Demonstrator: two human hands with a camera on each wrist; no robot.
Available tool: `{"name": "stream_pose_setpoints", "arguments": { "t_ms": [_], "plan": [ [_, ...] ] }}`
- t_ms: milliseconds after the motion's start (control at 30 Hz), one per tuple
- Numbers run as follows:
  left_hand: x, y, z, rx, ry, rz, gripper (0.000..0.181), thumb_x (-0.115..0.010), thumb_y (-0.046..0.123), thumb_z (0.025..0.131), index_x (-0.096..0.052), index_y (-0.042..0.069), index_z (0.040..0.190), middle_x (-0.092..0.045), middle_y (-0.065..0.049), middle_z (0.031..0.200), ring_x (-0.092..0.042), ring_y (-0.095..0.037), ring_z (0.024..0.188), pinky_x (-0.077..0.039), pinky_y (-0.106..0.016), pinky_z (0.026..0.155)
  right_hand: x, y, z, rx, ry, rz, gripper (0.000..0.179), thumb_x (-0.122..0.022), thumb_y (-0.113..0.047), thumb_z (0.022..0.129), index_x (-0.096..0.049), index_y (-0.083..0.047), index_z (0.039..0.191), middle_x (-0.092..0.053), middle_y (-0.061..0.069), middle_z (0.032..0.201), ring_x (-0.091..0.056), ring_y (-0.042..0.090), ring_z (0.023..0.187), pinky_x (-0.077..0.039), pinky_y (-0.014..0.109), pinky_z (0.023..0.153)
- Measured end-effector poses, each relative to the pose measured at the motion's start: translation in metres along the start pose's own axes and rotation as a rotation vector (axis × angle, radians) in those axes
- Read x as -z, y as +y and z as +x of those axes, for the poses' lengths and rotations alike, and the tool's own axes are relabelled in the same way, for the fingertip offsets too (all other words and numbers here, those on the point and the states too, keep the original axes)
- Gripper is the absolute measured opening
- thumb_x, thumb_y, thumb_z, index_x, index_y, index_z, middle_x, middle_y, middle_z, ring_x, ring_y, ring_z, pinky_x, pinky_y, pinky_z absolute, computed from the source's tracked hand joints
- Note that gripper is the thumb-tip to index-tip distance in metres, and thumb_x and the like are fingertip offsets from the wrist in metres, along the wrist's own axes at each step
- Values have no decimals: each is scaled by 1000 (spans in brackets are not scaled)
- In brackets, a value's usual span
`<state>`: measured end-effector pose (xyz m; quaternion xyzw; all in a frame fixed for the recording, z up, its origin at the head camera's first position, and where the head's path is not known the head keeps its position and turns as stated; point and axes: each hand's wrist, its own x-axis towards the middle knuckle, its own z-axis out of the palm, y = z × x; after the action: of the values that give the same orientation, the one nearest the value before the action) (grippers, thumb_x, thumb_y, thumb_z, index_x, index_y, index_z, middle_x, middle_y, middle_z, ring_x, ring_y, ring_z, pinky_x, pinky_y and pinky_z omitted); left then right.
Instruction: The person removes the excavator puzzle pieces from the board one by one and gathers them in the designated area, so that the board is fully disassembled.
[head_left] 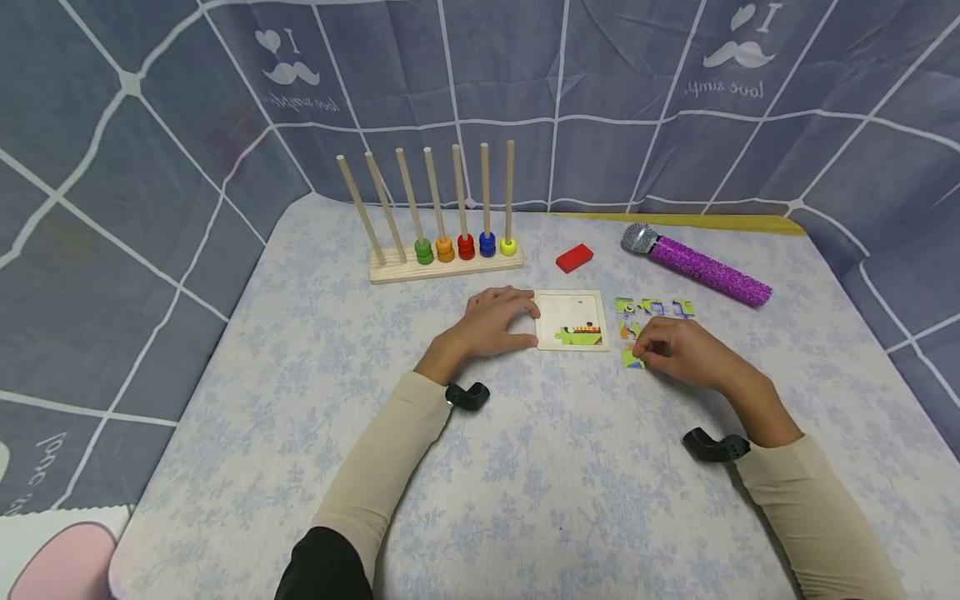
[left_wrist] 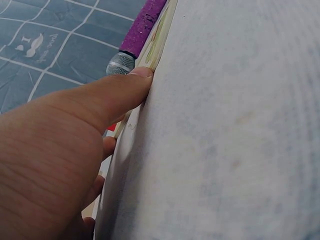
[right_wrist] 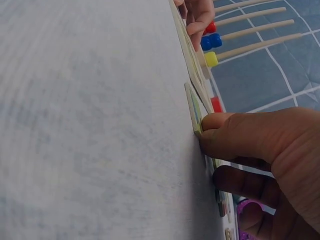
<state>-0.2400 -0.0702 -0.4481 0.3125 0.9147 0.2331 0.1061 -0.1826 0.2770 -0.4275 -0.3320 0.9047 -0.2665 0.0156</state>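
My left hand rests at the left edge of a pale wooden puzzle board, thumb and fingertips touching its rim without wrapping round it. Fitted pieces in green, red and yellow fill the board's lower right part. My right hand pinches a small green and blue puzzle piece by its edge, between thumb and forefinger. The right wrist view shows that piece almost edge-on, close to the table. Several loose picture pieces lie just beyond the right hand, some partly covered by its fingers.
Behind the board stands a wooden peg stand with upright rods and coloured rings. A red block lies to its right. A purple glittery microphone lies at the back right. Patterned cloth hangs behind the table.
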Motion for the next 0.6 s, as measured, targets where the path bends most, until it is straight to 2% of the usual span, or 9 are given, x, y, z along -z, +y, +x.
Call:
{"name": "stream_pose_setpoints", "arguments": {
  "t_ms": [367, 600],
  "plan": [
    [1, 1, 0, 5, -4, -7, 38, -66, 48, 96, -59, 29, 129, -33, 2, 162, -24, -33, 146, -17, -57, 112, 1, 0, 2, -54, -53, 10, 20, -73, 7, 86, -72, -12, 92, -63, -5, 88, -53, 12, 75, -47, 30, 65],
    [1, 1, 0, 6, -4, 1, 38, -66, 48, 96, -59, 29, 128, -33, 2, 162, -24, -32, 146, -17, -57, 112, 5, -1, 2, -9, -20, 65, 25, -70, 12, 83, -70, -8, 100, -65, -2, 92, -54, 14, 77, -47, 29, 66]
  ]
}}
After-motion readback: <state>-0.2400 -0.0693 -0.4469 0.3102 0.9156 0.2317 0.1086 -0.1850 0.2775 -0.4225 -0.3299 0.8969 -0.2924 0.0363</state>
